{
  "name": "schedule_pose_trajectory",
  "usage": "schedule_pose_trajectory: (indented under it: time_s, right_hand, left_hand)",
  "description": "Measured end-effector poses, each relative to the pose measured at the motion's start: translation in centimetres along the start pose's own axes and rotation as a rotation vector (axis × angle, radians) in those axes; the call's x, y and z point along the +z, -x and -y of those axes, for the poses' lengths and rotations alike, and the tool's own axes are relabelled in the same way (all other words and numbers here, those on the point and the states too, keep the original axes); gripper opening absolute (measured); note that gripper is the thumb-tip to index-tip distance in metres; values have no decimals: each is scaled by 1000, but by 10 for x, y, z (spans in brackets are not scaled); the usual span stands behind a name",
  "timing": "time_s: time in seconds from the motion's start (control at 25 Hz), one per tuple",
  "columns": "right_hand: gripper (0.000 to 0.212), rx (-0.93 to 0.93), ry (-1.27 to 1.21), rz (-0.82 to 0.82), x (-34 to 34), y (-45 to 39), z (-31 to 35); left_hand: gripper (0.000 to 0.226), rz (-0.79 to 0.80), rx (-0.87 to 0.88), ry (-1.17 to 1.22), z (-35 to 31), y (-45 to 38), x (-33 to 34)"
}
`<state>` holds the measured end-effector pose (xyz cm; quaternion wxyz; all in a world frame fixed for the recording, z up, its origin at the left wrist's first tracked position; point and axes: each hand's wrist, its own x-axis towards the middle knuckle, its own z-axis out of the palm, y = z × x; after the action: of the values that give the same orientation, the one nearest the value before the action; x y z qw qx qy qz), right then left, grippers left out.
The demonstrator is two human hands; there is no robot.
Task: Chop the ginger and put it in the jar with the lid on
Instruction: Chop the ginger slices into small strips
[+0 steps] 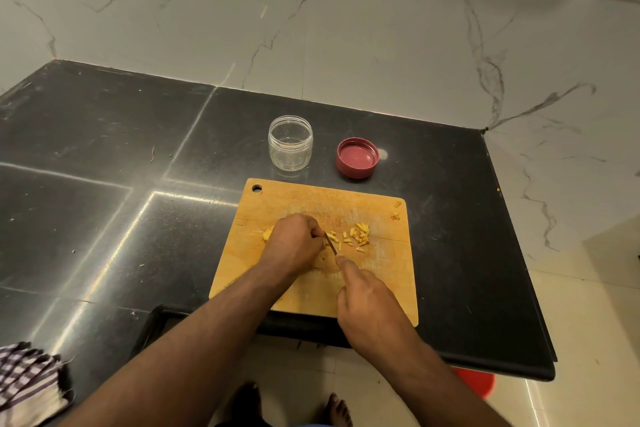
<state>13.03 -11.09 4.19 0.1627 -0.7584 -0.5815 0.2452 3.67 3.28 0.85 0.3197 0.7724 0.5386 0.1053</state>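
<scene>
On the wooden cutting board [381,274], my left hand [294,243] curls over a piece of ginger [267,235], only its yellow left end showing. My right hand [363,302] grips a knife whose thin blade [331,244] points toward the left fingers. Several chopped ginger bits [356,237] lie to the right of the blade. Behind the board stands an open clear jar [290,142], nothing visible inside it. Its red lid [357,157] lies upturned to the jar's right.
The board sits at the front edge of a black stone counter [104,166], against a marble wall. A checked cloth [27,381] lies at the counter's lower left. A red object [476,381] shows on the floor under the counter's right end. Bare feet below.
</scene>
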Motion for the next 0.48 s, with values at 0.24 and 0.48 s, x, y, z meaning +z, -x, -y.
schedule_pose_trajectory:
  time_s: [0.24,0.48]
  right_hand:
    - [51,10,0,19,-3,16,-5]
    - [50,6,-80,-50,-11,32,-4]
  left_hand:
    - [13,2,-3,-10,0,0,0]
    - [10,-3,-16,-1,-1,1,-1]
